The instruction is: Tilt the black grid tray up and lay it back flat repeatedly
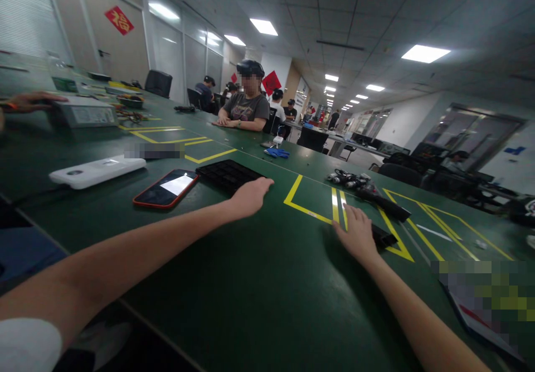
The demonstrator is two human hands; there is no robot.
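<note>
My left hand [251, 194] lies on the green table [251, 283], fingers together, its tips touching the near corner of a black compartment tray [228, 174]. My right hand [357, 232] rests flat on the table over yellow floor-tape lines, fingers stretched out, covering one end of a flat black part [383, 237]. Neither hand grips anything. A black stick-like tool [387, 204] lies just beyond the right hand.
A red-cased phone [166, 188] and a white device [97, 171] lie to the left. A pile of black and silver connectors [346, 179] sits ahead right. A person sits across the table [246, 107]. Another person's hand [29, 101] rests at far left. Papers [489, 299] lie at right.
</note>
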